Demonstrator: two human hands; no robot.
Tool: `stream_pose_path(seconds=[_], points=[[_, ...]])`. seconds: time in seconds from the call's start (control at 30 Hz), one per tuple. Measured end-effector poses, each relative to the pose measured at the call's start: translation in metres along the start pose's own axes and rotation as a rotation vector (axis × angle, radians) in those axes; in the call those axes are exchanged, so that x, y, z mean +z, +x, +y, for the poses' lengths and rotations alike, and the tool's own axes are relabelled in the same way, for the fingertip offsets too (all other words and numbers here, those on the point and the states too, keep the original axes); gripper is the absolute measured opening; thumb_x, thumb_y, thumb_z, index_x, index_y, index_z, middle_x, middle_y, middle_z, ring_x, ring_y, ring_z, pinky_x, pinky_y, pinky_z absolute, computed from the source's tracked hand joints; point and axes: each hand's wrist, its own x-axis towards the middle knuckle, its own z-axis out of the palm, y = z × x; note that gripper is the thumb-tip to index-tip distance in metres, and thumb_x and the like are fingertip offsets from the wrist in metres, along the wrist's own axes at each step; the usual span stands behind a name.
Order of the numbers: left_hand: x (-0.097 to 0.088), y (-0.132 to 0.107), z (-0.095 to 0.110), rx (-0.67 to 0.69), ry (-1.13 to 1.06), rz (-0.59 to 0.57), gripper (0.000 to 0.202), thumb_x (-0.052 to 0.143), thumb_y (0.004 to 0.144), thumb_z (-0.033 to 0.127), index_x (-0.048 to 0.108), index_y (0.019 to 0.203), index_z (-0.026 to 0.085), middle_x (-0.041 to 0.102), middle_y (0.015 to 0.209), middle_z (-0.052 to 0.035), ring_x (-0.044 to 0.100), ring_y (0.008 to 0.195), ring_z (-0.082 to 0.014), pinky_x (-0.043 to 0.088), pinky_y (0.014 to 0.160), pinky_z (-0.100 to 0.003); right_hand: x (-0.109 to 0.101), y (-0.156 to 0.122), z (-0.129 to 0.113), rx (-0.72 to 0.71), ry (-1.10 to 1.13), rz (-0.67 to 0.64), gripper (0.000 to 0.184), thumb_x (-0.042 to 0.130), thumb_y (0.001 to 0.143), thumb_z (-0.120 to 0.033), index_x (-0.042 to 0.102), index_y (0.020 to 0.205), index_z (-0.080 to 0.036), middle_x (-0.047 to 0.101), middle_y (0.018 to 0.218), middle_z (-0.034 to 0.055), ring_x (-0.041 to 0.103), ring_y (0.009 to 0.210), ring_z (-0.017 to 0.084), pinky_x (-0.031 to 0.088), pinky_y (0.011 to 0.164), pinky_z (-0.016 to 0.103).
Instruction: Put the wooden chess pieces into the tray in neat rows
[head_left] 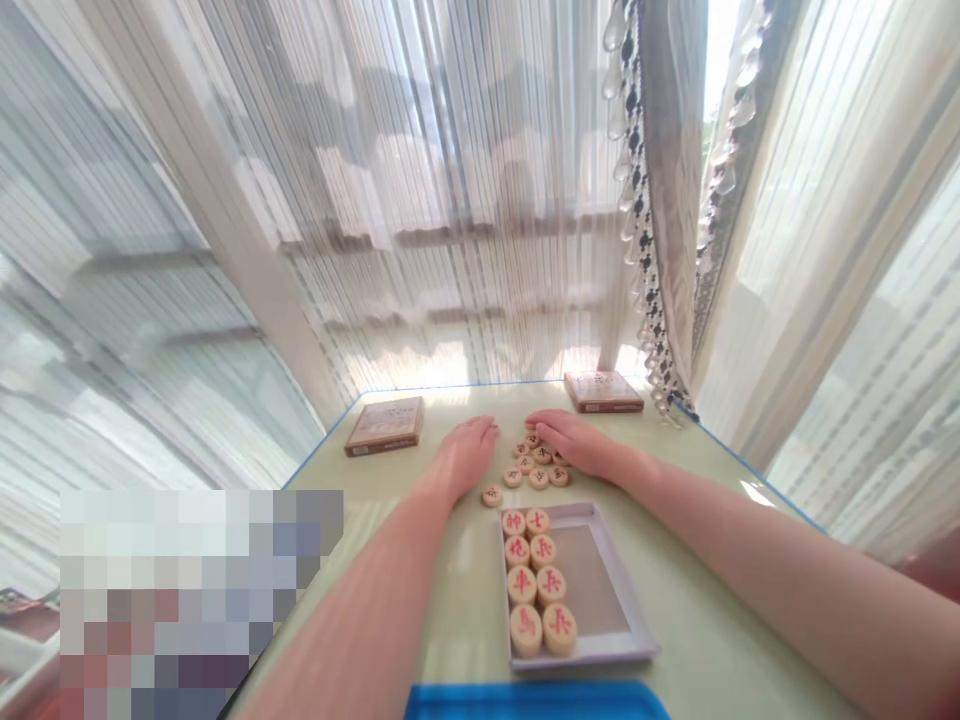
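Note:
Loose wooden Chinese chess pieces (526, 464) with dark characters lie in a cluster on the pale green table (360, 560). One separate piece (491, 496) sits nearer to me on the left. My left hand (471, 447) rests palm down just left of the cluster, fingers stretched out and nothing visible in them. On the other side, my right hand (576, 442) reaches over the cluster's far right edge with extended fingers, partly covering some pieces. Closer to me, a shallow white box tray (619, 580) holds two columns of red-lettered pieces (551, 585) along its left side.
A flat brown box (385, 425) lies at the far left of the table, and a similar box (604, 391) at the far right. A blue tray edge (536, 700) shows at the front. Sheer string curtains (480, 200) and a beaded drape (660, 220) hang behind.

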Motion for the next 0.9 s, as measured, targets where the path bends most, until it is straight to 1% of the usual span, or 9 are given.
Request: stream_pose_path(seconds=[0.07, 0.13, 0.2, 0.3, 0.4, 0.53, 0.67, 0.8, 0.9], points=[[-0.003, -0.001, -0.002, -0.027, -0.062, 0.04, 0.043, 0.032, 0.087, 0.023, 0.05, 0.125, 0.016, 0.057, 0.124, -0.0069, 0.05, 0.116, -0.0186, 0.035, 0.102, -0.031, -0.003, -0.002, -0.004, 0.043, 0.03, 0.01, 0.036, 0.033, 0.09, -0.025, 0.058, 0.114, -0.018, 0.061, 0.117, 0.0068, 0.053, 0.109, 0.018, 0.038, 0.097, 0.035], [-0.004, 0.0, -0.002, -0.082, -0.082, 0.052, 0.047, 0.034, 0.084, 0.018, 0.046, 0.129, 0.016, 0.058, 0.123, -0.0058, 0.052, 0.114, -0.0178, 0.037, 0.1, -0.029, -0.004, -0.002, -0.004, 0.091, -0.007, 0.04, 0.036, 0.036, 0.088, -0.023, 0.056, 0.117, -0.018, 0.059, 0.119, 0.0074, 0.052, 0.11, 0.019, 0.038, 0.097, 0.035], [-0.004, 0.001, 0.0, -0.106, -0.039, 0.043, 0.047, 0.036, 0.083, 0.02, 0.047, 0.129, 0.015, 0.057, 0.125, -0.0075, 0.051, 0.114, -0.0206, 0.037, 0.1, -0.031, -0.002, -0.001, -0.001, 0.122, -0.081, 0.054, 0.036, 0.037, 0.087, -0.023, 0.058, 0.115, -0.015, 0.06, 0.117, 0.0102, 0.052, 0.11, 0.02, 0.037, 0.097, 0.036], [-0.003, 0.001, 0.005, -0.058, 0.024, 0.013, 0.039, 0.036, 0.085, 0.026, 0.059, 0.116, 0.019, 0.062, 0.118, -0.0058, 0.055, 0.11, -0.0222, 0.039, 0.097, -0.032, -0.001, 0.0, 0.002, 0.123, -0.13, 0.024, 0.034, 0.037, 0.088, -0.023, 0.062, 0.109, -0.014, 0.064, 0.109, 0.0112, 0.055, 0.104, 0.021, 0.039, 0.094, 0.035], [-0.002, 0.0, 0.009, -0.024, 0.017, 0.0, 0.036, 0.036, 0.085, 0.025, 0.064, 0.107, 0.023, 0.067, 0.108, -0.0018, 0.059, 0.102, -0.0193, 0.042, 0.092, -0.028, -0.002, 0.0, 0.0, 0.077, -0.068, -0.026, 0.032, 0.041, 0.087, -0.025, 0.062, 0.11, -0.019, 0.064, 0.111, 0.0078, 0.054, 0.106, 0.02, 0.039, 0.094, 0.034], [-0.004, -0.003, 0.012, 0.036, -0.024, 0.0, 0.032, 0.044, 0.08, 0.027, 0.068, 0.101, 0.023, 0.067, 0.104, -0.0016, 0.059, 0.099, -0.0187, 0.044, 0.091, -0.026, -0.003, -0.001, -0.005, -0.023, -0.013, -0.069, 0.034, 0.045, 0.085, -0.027, 0.06, 0.114, -0.021, 0.063, 0.114, 0.0061, 0.053, 0.108, 0.019, 0.039, 0.096, 0.034], [-0.009, -0.006, 0.018, 0.075, -0.106, -0.058, 0.029, 0.051, 0.074, 0.034, 0.071, 0.093, 0.024, 0.061, 0.113, -0.0016, 0.057, 0.103, -0.0186, 0.042, 0.095, -0.027, -0.003, -0.001, -0.004, -0.144, 0.003, -0.091, 0.03, 0.052, 0.081, -0.034, 0.065, 0.107, -0.024, 0.063, 0.115, 0.0039, 0.052, 0.11, 0.02, 0.036, 0.099, 0.035], [-0.015, -0.007, 0.022, 0.077, -0.152, -0.174, 0.027, 0.055, 0.071, 0.033, 0.072, 0.09, 0.026, 0.055, 0.122, -0.0008, 0.052, 0.113, -0.0192, 0.035, 0.103, -0.027, -0.001, 0.003, -0.001, -0.153, 0.01, -0.081, 0.03, 0.055, 0.079, -0.034, 0.065, 0.106, -0.024, 0.063, 0.114, 0.0046, 0.053, 0.109, 0.02, 0.036, 0.099, 0.036], [-0.016, -0.008, 0.023, 0.068, -0.183, -0.221, 0.024, 0.057, 0.07, 0.035, 0.071, 0.085, 0.025, 0.053, 0.125, -0.0013, 0.051, 0.114, -0.0197, 0.034, 0.103, -0.028, 0.002, 0.008, 0.002, -0.155, -0.017, -0.065, 0.029, 0.056, 0.078, -0.031, 0.066, 0.104, -0.023, 0.064, 0.112, 0.0052, 0.054, 0.107, 0.021, 0.036, 0.097, 0.036]])
